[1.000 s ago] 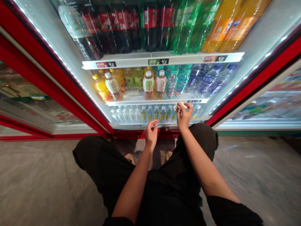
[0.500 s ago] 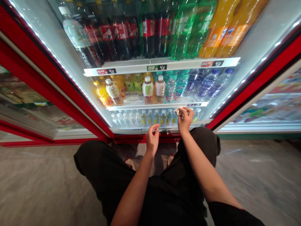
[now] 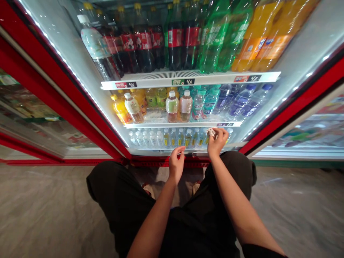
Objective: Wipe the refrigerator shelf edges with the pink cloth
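Observation:
My right hand (image 3: 217,142) pinches a crumpled white tissue (image 3: 211,132) just below the right part of the middle shelf's front edge. Behind it stand small clear bottles with yellow labels (image 3: 187,139) on the bottom shelf. In front of that same shelf, my left hand (image 3: 176,165) hovers with thumb and fingers apart, holding nothing. Two bottles with white caps, one with a green label (image 3: 172,106) and one with a pinkish label (image 3: 185,105), stand at the front of the middle shelf.
A lit drinks cooler with a red frame (image 3: 292,104) surrounds the shelves. Large cola bottles (image 3: 143,46), green bottles (image 3: 215,43) and orange soda bottles (image 3: 251,46) fill the upper shelf (image 3: 209,78). My knees flank the cooler's base, over the grey floor (image 3: 53,208).
The camera view has shifted a little, so the cooler sits slightly lower and further right. My right hand has moved slightly right with the tissue; my left hand stays empty.

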The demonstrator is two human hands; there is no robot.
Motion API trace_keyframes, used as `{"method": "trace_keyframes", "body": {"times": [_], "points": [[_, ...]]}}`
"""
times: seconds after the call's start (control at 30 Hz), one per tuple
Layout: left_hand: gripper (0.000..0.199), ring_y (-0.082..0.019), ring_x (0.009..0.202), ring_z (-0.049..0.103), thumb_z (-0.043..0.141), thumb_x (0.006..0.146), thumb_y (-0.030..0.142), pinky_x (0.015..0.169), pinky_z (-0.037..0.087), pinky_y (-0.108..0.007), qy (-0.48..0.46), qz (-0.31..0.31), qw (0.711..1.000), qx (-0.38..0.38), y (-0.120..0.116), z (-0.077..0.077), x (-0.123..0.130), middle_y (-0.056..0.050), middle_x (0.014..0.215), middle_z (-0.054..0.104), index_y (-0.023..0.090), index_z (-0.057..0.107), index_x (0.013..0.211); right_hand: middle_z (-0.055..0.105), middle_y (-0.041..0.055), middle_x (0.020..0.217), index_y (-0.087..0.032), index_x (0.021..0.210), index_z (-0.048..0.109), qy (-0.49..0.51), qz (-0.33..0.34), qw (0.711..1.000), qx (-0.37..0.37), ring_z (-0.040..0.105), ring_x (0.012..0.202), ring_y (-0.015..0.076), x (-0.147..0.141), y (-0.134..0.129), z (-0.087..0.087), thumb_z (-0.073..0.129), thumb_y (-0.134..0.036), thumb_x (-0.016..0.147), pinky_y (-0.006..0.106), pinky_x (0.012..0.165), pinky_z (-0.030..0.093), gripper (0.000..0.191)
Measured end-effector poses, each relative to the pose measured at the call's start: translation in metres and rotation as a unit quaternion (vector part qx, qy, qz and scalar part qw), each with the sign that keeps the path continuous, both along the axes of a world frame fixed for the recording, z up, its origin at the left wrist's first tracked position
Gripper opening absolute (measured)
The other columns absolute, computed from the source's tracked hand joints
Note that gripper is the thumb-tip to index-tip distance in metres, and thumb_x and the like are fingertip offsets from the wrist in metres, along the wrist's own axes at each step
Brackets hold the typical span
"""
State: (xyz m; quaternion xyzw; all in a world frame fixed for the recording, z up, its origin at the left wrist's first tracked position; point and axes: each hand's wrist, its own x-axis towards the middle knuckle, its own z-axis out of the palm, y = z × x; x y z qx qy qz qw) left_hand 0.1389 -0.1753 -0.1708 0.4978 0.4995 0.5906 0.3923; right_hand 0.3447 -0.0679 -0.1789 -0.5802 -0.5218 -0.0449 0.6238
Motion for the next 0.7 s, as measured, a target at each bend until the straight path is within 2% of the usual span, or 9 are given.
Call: {"method": "trace_keyframes", "body": {"times": [0.1, 0.2, 0.33, 0.43, 0.57, 0.7], "points": [[0.025, -0.023, 0.119, 0.075, 0.061, 0.099, 0.018, 0.114, 0.056, -0.045, 0.001, -0.001, 1.0, 0.0, 0.001, 0.002, -0.002, -0.011, 0.126, 0.08, 0.021, 0.075, 0.119, 0.058, 0.0094, 0.111, -0.022, 0.104, 0.074, 0.002, 0.016, 1.0, -0.013, 0.058, 0.107, 0.0262, -0.004, 0.0, 0.0, 0.064, -0.027, 0.086, 0.043, 0.092, 0.055, 0.021], [0.033, -0.022, 0.121, 0.074, 0.059, 0.098, 0.015, 0.114, 0.055, -0.044, 0.007, -0.008, 1.0, 0.003, 0.001, 0.004, -0.003, -0.01, 0.133, 0.078, 0.022, 0.074, 0.126, 0.061, 0.008, 0.109, -0.024, 0.1, 0.076, -0.001, 0.033, 0.999, -0.02, 0.059, 0.108, 0.0261, -0.006, 0.0, 0.0, 0.067, -0.027, 0.084, 0.045, 0.098, 0.054, 0.018], [0.045, -0.024, 0.133, 0.069, 0.06, 0.097, 0.014, 0.119, 0.051, -0.044, 0.03, -0.015, 0.999, 0.011, 0.001, 0.004, -0.006, -0.009, 0.143, 0.074, 0.026, 0.07, 0.138, 0.055, 0.0121, 0.121, -0.021, 0.111, 0.071, 0.048, -0.022, 0.999, -0.008, 0.057, 0.116, 0.0272, 0.004, 0.003, 0.003, 0.06, -0.024, 0.088, 0.047, 0.102, 0.051, 0.026], [0.049, -0.025, 0.14, 0.065, 0.06, 0.097, 0.015, 0.123, 0.048, -0.047, 0.046, -0.013, 0.999, 0.017, 0.003, 0.003, -0.009, -0.01, 0.149, 0.07, 0.025, 0.067, 0.144, 0.052, 0.012, 0.118, -0.019, 0.111, 0.069, 0.07, -0.042, 0.997, -0.014, 0.057, 0.109, 0.027, 0.01, 0.006, 0.001, 0.061, -0.025, 0.085, 0.048, 0.099, 0.052, 0.027], [0.049, -0.026, 0.141, 0.064, 0.06, 0.098, 0.015, 0.122, 0.049, -0.048, 0.047, -0.016, 0.999, 0.012, 0.002, 0.001, -0.007, -0.011, 0.15, 0.07, 0.024, 0.067, 0.145, 0.055, 0.0069, 0.11, -0.023, 0.1, 0.071, 0.046, -0.003, 0.998, -0.036, 0.059, 0.103, 0.0257, 0.008, 0.006, -0.003, 0.07, -0.03, 0.08, 0.044, 0.093, 0.055, 0.021], [0.048, -0.025, 0.138, 0.066, 0.06, 0.097, 0.013, 0.119, 0.051, -0.046, 0.046, -0.028, 0.999, 0.003, 0.0, 0.0, -0.004, -0.009, 0.148, 0.071, 0.027, 0.069, 0.141, 0.056, 0.0084, 0.117, -0.024, 0.108, 0.072, 0.041, -0.001, 0.999, -0.032, 0.059, 0.113, 0.0266, 0.009, 0.006, -0.004, 0.066, -0.03, 0.084, 0.045, 0.101, 0.053, 0.025]]}}
